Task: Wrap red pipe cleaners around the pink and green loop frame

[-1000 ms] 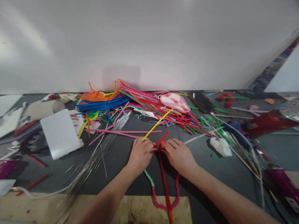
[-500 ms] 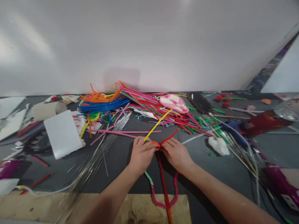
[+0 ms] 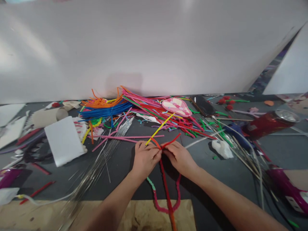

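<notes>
Both hands meet at the middle of the table, pinching red pipe cleaners where they join. My left hand [image 3: 146,158] is closed on the joint, and a short orange-red end sticks up beside its fingers. My right hand [image 3: 179,157] pinches the other side, with a red pipe cleaner end [image 3: 174,138] rising between the fingers. A long red pipe cleaner stem [image 3: 166,186] hangs down from the joint toward me, orange at its lower end. Below the hands a pink and green fuzzy loop [image 3: 158,208] curves around the stem. A yellow pipe cleaner [image 3: 160,129] slants up behind my left fingers.
Bundles of blue pipe cleaners [image 3: 106,112] and orange and pink ones lie at the back. Left are a white card [image 3: 62,141], cardboard tube [image 3: 49,117] and thin wires [image 3: 96,170]. Right are a phone [image 3: 203,106], red can [image 3: 271,123] and cotton [image 3: 222,149].
An orange-red end now stands up beside my left fingers, where it lay flatter before. Both hands stay together at the joint. The whole view has shifted slightly.
</notes>
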`<state>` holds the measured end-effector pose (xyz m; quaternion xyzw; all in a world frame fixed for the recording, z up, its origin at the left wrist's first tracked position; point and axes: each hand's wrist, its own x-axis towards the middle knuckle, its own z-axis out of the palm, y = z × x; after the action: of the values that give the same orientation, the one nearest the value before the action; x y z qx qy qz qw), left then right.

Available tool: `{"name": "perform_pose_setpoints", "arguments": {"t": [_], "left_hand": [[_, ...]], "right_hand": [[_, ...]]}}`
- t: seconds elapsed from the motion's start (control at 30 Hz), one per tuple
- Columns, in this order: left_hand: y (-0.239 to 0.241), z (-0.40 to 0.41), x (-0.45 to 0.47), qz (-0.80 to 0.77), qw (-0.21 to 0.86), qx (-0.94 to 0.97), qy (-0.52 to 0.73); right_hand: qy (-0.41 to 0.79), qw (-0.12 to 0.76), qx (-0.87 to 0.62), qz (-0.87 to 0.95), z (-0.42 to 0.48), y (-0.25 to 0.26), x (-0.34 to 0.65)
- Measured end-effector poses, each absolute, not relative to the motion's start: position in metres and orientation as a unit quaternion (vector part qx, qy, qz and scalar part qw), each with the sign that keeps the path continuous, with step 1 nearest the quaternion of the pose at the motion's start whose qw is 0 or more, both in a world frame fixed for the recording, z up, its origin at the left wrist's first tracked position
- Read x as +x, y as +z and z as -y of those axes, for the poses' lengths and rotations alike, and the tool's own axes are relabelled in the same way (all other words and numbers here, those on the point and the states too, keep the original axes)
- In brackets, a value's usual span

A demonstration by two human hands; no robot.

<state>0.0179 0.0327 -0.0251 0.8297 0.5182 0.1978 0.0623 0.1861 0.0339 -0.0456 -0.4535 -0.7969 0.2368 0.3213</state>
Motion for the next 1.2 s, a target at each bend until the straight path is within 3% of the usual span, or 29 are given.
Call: {"name": "perform_pose_setpoints", "arguments": {"t": [0.17,0.37,0.63,1.2], "left_hand": [[-0.026,-0.032,0.017,-0.508,0.094,0.826,0.225],[-0.025,-0.034,0.018,-0.566,0.122,0.784,0.222],[-0.028,-0.036,0.017,-0.592,0.179,0.751,0.231],[-0.033,-0.03,0.012,-0.6,0.15,0.744,0.251]], "right_hand": [[0.358,0.374,-0.456,0.724,-0.036,-0.039,0.185],[0.412,0.381,-0.473,0.679,-0.038,-0.038,0.187],[0.406,0.361,-0.487,0.683,-0.036,-0.039,0.187],[0.341,0.338,-0.414,0.773,-0.036,-0.046,0.192]]}}
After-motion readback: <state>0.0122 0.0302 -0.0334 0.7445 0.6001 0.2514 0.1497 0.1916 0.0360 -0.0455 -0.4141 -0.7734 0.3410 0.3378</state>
